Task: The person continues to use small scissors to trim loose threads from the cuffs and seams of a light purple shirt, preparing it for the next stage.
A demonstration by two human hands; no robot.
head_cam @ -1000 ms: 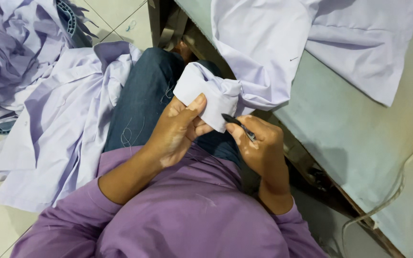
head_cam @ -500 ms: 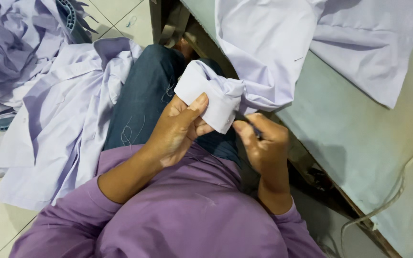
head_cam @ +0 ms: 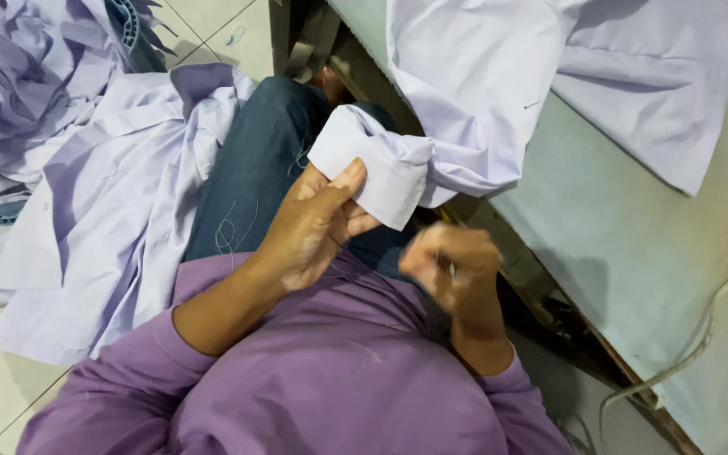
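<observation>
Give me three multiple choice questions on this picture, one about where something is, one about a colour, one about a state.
1. Where does the shirt whose cuff is held lie?
A. on the table
B. on the floor
C. on a hanger

2. What colour are the person's sleeves?
A. green
B. purple
C. yellow

3. How is the left hand?
A. open and flat
B. pinching the cuff
C. resting on the floor

Answers:
1. A, its body lies spread over the grey table and hangs off the edge.
2. B, both forearms come out of purple cloth.
3. B, the thumb presses the cuff against the fingers; the right hand is a blurred fist apart from it, and what it grips is too small to tell.
</observation>
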